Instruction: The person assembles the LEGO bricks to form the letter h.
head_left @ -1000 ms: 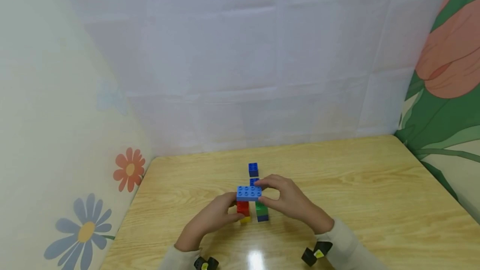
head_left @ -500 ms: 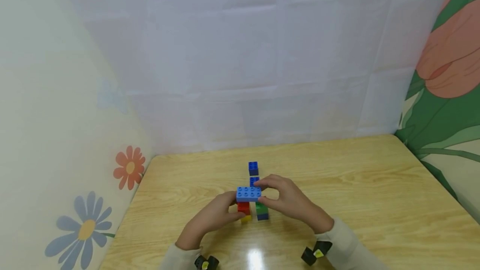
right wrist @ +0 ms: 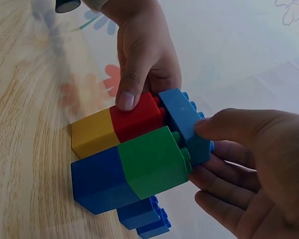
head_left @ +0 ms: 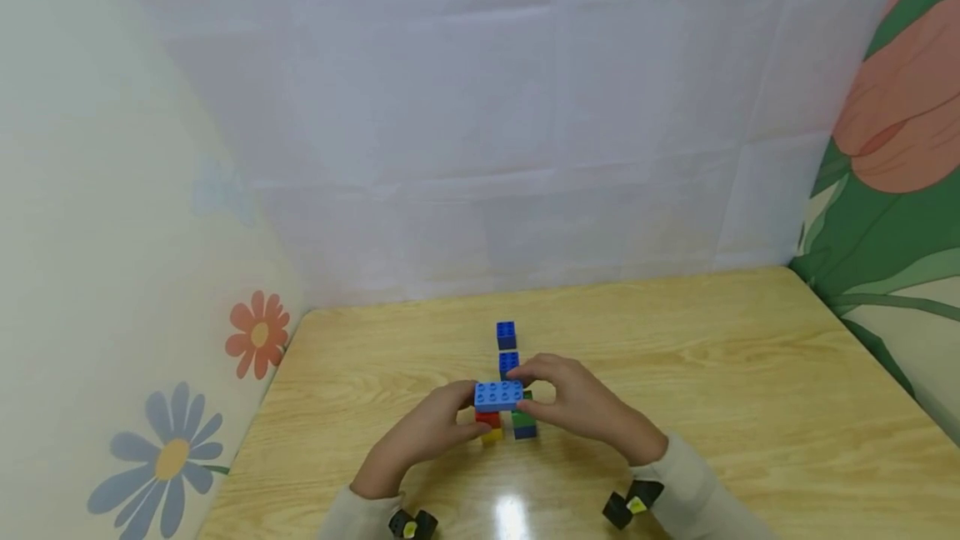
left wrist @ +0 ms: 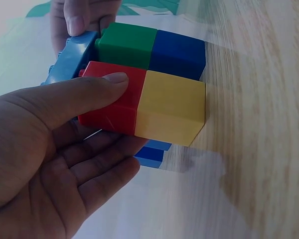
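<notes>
My right hand [head_left: 573,398] pinches a light blue eight-stud toy brick [head_left: 498,396] between thumb and fingers, level and close over two short stacks. One stack is a red brick [left wrist: 114,104] on a yellow brick [left wrist: 172,107]. My left hand [head_left: 431,427] grips this stack, its thumb flat on the red brick and its fingers behind. Beside it stands the other stack, a green brick [right wrist: 154,162] on a dark blue brick [right wrist: 97,179]. Studs of the red and green bricks show at the light blue brick's underside in the right wrist view.
Beyond the stacks, two small blue bricks stand in a line, a nearer brick [head_left: 508,363] and a farther brick [head_left: 506,335]. All of them are on a wood-grain table [head_left: 675,348]. A white sheet [head_left: 480,148] hangs behind the table's far edge.
The light blue brick in my right hand has come slightly nearer to me, uncovering more of the nearer blue brick and the green one. My left hand keeps its grip.
</notes>
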`<action>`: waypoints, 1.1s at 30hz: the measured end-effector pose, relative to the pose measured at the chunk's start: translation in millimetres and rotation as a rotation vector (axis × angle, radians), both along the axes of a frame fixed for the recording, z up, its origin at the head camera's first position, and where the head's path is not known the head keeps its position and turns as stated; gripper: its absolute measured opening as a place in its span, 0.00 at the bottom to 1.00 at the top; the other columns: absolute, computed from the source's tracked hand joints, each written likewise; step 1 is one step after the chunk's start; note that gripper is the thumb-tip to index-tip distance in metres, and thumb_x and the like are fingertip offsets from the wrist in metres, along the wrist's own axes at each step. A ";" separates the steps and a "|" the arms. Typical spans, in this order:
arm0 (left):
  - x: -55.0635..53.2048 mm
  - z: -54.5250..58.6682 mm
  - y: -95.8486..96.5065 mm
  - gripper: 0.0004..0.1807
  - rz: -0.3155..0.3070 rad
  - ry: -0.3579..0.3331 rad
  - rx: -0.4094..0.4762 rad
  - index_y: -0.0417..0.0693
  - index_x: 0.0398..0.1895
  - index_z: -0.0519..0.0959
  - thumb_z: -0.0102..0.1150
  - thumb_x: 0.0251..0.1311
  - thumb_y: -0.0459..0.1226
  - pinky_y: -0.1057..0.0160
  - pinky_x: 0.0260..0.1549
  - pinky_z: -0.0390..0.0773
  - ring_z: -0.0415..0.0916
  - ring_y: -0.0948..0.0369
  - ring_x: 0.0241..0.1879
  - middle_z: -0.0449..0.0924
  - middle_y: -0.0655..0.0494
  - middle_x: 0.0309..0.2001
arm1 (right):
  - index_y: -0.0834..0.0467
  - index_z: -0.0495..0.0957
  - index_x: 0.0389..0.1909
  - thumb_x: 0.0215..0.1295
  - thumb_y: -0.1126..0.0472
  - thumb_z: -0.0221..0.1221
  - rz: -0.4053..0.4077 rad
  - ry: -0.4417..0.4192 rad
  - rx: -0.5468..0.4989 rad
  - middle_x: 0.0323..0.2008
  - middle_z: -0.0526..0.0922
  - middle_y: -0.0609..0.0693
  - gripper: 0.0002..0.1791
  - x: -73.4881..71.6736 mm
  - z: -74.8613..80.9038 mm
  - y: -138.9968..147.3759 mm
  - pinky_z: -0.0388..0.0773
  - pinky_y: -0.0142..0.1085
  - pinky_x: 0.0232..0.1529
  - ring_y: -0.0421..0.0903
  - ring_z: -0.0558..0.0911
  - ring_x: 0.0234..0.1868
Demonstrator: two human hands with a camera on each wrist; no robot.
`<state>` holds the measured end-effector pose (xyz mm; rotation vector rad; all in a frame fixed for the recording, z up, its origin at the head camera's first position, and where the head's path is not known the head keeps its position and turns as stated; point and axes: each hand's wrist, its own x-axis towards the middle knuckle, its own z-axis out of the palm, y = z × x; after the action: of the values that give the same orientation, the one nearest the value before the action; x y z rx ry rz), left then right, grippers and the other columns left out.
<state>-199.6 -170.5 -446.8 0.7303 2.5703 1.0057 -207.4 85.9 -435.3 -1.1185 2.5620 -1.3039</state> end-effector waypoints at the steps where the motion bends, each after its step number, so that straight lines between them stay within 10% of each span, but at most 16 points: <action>1: 0.0 0.1 0.1 0.19 -0.001 0.002 0.002 0.51 0.56 0.75 0.63 0.64 0.42 0.54 0.55 0.76 0.75 0.55 0.56 0.79 0.60 0.52 | 0.55 0.78 0.58 0.65 0.54 0.64 0.002 0.002 0.003 0.48 0.79 0.40 0.22 -0.4 -0.8 0.0 0.79 0.47 0.52 0.41 0.78 0.49; 33: 0.0 -2.1 -0.3 0.16 -0.017 0.031 0.035 0.50 0.52 0.76 0.63 0.64 0.41 0.52 0.55 0.76 0.76 0.53 0.56 0.80 0.59 0.50 | 0.51 0.77 0.57 0.65 0.54 0.64 0.017 0.051 0.032 0.49 0.78 0.40 0.20 -0.4 -4.8 -3.7 0.80 0.43 0.51 0.38 0.77 0.49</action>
<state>-199.6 -170.8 -448.9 0.7820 2.5742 1.0439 -207.8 82.1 -440.1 -1.1805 2.5937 -1.2425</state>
